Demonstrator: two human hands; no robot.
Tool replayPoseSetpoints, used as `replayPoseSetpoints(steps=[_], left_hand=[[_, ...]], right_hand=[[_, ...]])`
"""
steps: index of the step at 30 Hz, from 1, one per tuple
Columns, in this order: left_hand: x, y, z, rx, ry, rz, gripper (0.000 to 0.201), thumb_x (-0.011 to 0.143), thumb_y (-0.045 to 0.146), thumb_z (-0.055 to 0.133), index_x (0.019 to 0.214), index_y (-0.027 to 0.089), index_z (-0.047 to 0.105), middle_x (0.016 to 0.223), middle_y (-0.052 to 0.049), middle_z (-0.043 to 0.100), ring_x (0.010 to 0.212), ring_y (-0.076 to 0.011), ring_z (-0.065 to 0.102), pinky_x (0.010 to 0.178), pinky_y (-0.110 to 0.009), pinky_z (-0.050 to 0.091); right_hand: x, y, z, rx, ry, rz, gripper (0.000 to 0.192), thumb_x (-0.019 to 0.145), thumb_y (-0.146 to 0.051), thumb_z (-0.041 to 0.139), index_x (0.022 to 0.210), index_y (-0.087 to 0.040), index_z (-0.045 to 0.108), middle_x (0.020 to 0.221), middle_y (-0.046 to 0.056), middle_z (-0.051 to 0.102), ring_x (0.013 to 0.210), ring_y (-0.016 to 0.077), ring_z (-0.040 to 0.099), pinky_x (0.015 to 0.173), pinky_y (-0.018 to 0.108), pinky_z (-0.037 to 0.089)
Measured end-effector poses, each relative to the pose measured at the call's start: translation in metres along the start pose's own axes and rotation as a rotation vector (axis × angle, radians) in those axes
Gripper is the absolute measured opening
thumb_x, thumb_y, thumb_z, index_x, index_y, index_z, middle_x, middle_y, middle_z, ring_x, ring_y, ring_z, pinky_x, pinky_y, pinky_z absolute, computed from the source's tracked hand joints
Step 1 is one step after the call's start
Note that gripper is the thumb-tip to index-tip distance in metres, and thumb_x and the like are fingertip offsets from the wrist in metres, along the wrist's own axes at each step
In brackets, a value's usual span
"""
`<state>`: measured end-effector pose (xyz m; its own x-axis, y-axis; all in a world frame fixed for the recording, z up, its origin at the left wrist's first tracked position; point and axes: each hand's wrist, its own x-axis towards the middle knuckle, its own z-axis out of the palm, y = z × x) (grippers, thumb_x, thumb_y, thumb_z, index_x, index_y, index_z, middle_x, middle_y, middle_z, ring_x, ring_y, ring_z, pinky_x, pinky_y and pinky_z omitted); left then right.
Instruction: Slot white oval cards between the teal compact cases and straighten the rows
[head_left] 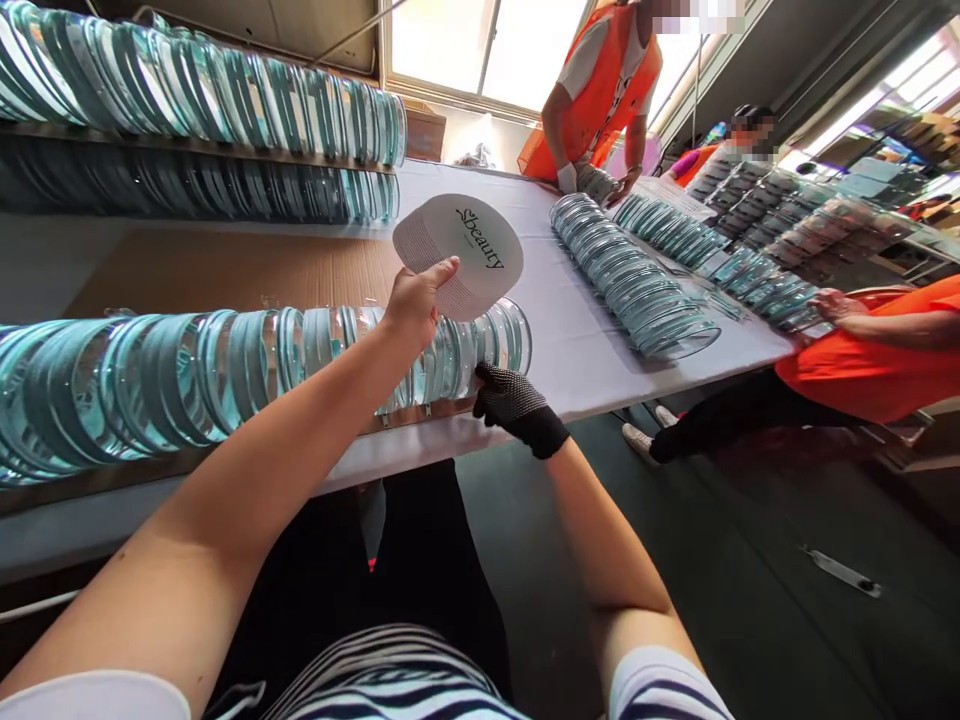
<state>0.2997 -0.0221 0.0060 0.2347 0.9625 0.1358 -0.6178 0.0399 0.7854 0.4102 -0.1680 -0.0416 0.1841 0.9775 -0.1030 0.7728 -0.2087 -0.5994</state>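
Note:
My left hand [415, 305] is closed on a stack of white rounded cards [480, 235], its thumb lying on top. The top card is printed with "beauty" in dark letters, and the edges of the others fan out at the left. Beneath the cards runs a long row of round clear glass pieces [247, 360], standing on edge. My right hand [517, 405], in a dark dotted glove, is at the near side of this row, close to its right end. Its fingers are curled against the glass; what they grip is hidden.
More glass rows [225, 95] stand on a two-level rack at the back left. A brown cardboard sheet [225, 265] lies behind my row. Another glass row [630, 275] stands across the white-covered table [577, 385]. Co-workers in orange [600, 90] work at the far side and the right.

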Motion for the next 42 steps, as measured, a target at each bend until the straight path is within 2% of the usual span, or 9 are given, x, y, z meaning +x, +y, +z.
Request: replayPoseSetpoints(steps=[6,9,13,18,23,27,29,35,42], left_hand=[[0.001,-0.007,0.002,0.016,0.037,0.056,0.031,0.065,0.02,0.077,0.096,0.017,0.072,0.095,-0.006,0.075,0.102,-0.0255,0.067,0.093,-0.039,0.054],[-0.001,-0.008,0.003,0.047,0.021,0.092,0.032,0.062,0.024,0.079,0.093,0.018,0.072,0.094,-0.006,0.075,0.102,-0.0257,0.067,0.092,-0.038,0.053],[-0.022,0.001,0.004,0.085,-0.025,0.111,0.035,0.057,0.03,0.082,0.088,0.016,0.072,0.093,-0.008,0.074,0.099,-0.028,0.068,0.087,-0.039,0.053],[-0.057,0.016,-0.008,0.082,-0.002,0.124,0.034,0.055,0.031,0.083,0.084,0.017,0.071,0.091,-0.007,0.075,0.092,-0.0268,0.069,0.083,-0.038,0.055],[-0.068,0.02,-0.026,0.051,0.008,0.079,0.039,0.052,0.034,0.085,0.084,0.017,0.071,0.091,-0.008,0.075,0.098,-0.0291,0.068,0.086,-0.04,0.054],[-0.05,0.034,-0.038,-0.003,0.035,0.106,0.047,0.055,0.034,0.085,0.097,0.019,0.07,0.099,-0.008,0.075,0.105,-0.0281,0.067,0.089,-0.04,0.054],[-0.034,0.045,-0.044,-0.006,0.074,0.117,0.046,0.057,0.03,0.085,0.1,0.02,0.07,0.099,-0.007,0.075,0.106,-0.028,0.067,0.089,-0.04,0.055],[-0.009,0.055,-0.055,0.005,0.052,0.075,0.046,0.061,0.021,0.083,0.105,0.019,0.071,0.1,-0.009,0.075,0.11,-0.0317,0.065,0.094,-0.045,0.053],[-0.014,0.053,-0.056,-0.009,0.032,0.071,0.053,0.061,0.022,0.083,0.112,0.018,0.069,0.103,-0.008,0.074,0.109,-0.0322,0.066,0.094,-0.046,0.053]], right_hand=[[-0.007,0.024,-0.004,0.695,-0.269,-0.162,0.049,0.094,-0.043,0.033,0.127,-0.013,0.054,0.045,-0.012,0.03,0.037,0.0091,0.029,0.042,0.02,0.032],[0.004,0.02,-0.022,0.503,0.1,-0.152,0.05,0.091,-0.054,0.045,0.11,-0.012,0.063,0.056,-0.003,0.054,0.048,0.01,0.047,0.049,0.021,0.041],[0.029,0.001,-0.055,0.221,0.717,-0.197,0.052,0.097,-0.05,0.035,0.134,-0.017,0.05,0.113,0.011,0.068,0.094,0.0168,0.065,0.08,0.03,0.053],[0.027,-0.032,-0.04,-0.154,0.849,-0.303,0.058,0.096,-0.044,0.036,0.147,-0.017,0.038,0.147,0.016,0.045,0.133,0.024,0.046,0.105,0.042,0.043],[0.008,-0.053,-0.014,-0.152,0.875,-0.175,0.051,0.096,-0.041,0.033,0.131,-0.012,0.056,0.121,0.02,0.061,0.114,0.0304,0.058,0.092,0.044,0.049],[-0.025,-0.038,-0.029,-0.027,1.123,0.022,0.053,0.094,-0.041,0.031,0.131,-0.01,0.054,0.114,0.021,0.062,0.108,0.0328,0.061,0.083,0.045,0.052],[-0.054,-0.028,-0.024,-0.098,1.096,-0.034,0.053,0.092,-0.043,0.035,0.129,-0.01,0.054,0.112,0.021,0.063,0.103,0.0321,0.063,0.079,0.043,0.053],[-0.118,-0.026,0.029,-0.33,0.667,-0.146,0.044,0.096,-0.037,0.034,0.124,-0.02,0.063,0.093,0.011,0.073,0.073,0.0232,0.068,0.064,0.032,0.053],[-0.083,-0.032,0.032,-0.454,0.575,-0.042,0.044,0.097,-0.035,0.035,0.132,-0.019,0.057,0.087,0.01,0.072,0.07,0.0203,0.067,0.06,0.026,0.047]])
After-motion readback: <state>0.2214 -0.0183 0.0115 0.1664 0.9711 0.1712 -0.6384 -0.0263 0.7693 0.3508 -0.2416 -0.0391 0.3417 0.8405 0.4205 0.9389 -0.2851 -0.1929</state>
